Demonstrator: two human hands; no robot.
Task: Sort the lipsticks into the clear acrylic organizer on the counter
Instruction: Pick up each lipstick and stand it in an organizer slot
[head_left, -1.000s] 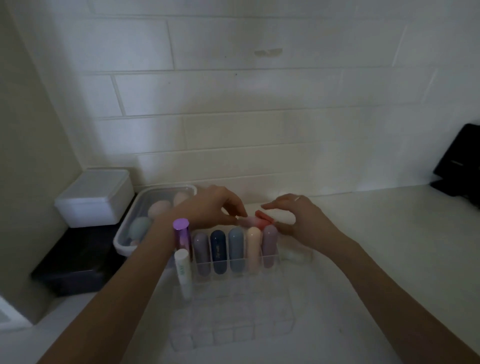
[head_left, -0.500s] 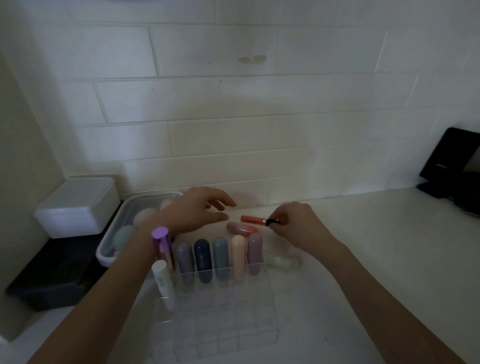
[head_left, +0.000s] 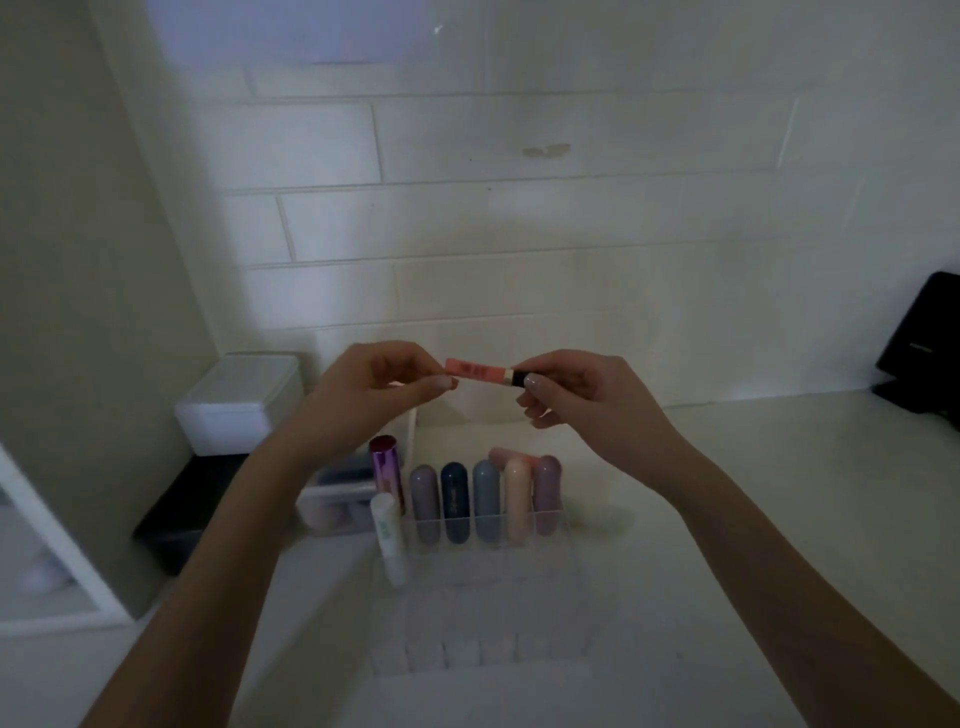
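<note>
I hold a slim coral-pink lip gloss tube with a black cap (head_left: 480, 370) level above the clear acrylic grid organizer (head_left: 493, 597): my left hand (head_left: 371, 387) pinches the pink end, my right hand (head_left: 582, 397) grips the cap. Six or so pastel lipsticks (head_left: 485, 499) stand in its back row, dimly lit.
</note>
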